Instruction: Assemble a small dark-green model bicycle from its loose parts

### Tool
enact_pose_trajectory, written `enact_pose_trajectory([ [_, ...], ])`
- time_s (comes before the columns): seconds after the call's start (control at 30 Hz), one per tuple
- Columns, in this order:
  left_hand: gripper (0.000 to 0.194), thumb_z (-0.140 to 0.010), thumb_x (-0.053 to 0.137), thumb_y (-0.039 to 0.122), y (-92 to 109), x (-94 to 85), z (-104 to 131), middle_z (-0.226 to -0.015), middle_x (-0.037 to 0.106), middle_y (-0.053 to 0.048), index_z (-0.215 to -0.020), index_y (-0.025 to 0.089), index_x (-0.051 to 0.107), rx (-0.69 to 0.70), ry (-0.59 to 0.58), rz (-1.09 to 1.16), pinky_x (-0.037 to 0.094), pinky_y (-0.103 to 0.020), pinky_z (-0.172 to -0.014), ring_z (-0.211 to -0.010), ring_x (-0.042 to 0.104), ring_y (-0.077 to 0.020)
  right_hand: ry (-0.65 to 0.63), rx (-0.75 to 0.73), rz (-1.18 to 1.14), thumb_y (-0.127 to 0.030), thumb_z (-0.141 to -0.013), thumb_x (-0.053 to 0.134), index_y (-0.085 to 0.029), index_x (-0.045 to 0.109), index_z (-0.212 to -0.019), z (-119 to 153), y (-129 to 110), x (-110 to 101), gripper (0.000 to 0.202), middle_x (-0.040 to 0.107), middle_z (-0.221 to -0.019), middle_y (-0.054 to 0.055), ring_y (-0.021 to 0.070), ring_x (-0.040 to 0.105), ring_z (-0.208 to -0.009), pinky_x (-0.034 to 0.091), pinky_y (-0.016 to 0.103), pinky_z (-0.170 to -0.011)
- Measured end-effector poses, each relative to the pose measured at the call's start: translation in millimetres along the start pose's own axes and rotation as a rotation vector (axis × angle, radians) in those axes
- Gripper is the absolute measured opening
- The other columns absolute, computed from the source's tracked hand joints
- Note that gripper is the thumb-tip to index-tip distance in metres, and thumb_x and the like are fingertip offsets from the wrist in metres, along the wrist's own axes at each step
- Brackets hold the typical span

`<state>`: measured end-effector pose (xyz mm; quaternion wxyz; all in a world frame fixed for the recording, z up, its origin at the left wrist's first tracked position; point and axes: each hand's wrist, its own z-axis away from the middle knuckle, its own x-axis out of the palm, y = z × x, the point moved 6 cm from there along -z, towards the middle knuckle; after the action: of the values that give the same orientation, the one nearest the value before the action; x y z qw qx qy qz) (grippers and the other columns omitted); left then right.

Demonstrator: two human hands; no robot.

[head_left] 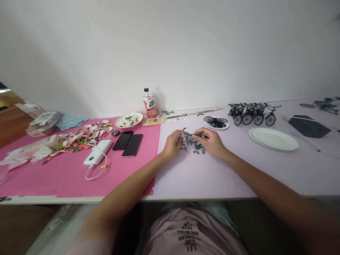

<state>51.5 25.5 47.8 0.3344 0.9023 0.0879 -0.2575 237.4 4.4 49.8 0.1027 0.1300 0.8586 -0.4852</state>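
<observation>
Over the pale lilac part of the table, my left hand point(173, 142) is closed on a small grey model bicycle frame point(185, 134), whose handlebar end sticks up past the fingertips. Close on its right, my right hand point(210, 141) pinches a tiny dark green part point(198, 135) against the rear of the frame; the fingers partly hide it, and I cannot tell whether it is attached. Loose small dark parts point(196, 152) lie on the table just below both hands. Beyond them, a white plate point(227, 124) holds black wheels and other black pieces.
Several assembled model bicycles point(252, 114) stand in a row at the back right. Stacked white plates point(275, 139) and a dark grey flat piece point(309, 126) lie further right. Left are two phones point(132, 145), a power bank point(97, 152), artificial petals point(79, 138), a bowl point(139, 118) and a bottle point(149, 104).
</observation>
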Motion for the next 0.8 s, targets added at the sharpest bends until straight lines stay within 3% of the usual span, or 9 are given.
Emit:
enact_pose_trajectory([
  [0.8, 0.028, -0.106, 0.045, 0.029, -0.6, 2.0, -0.1, -0.106, 0.073, -0.012, -0.113, 0.019, 0.070, -0.023, -0.016, -0.033, 0.054, -0.039, -0.097, -0.105, 0.069, -0.0251, -0.032, 0.009, 0.003, -0.072, -0.087, 0.072, -0.020, 0.075, -0.094, -0.3, 3.5, 1.4, 0.052, 0.052, -0.066, -0.002, 0.0139, 0.045, -0.058, 0.037, 0.029, -0.055],
])
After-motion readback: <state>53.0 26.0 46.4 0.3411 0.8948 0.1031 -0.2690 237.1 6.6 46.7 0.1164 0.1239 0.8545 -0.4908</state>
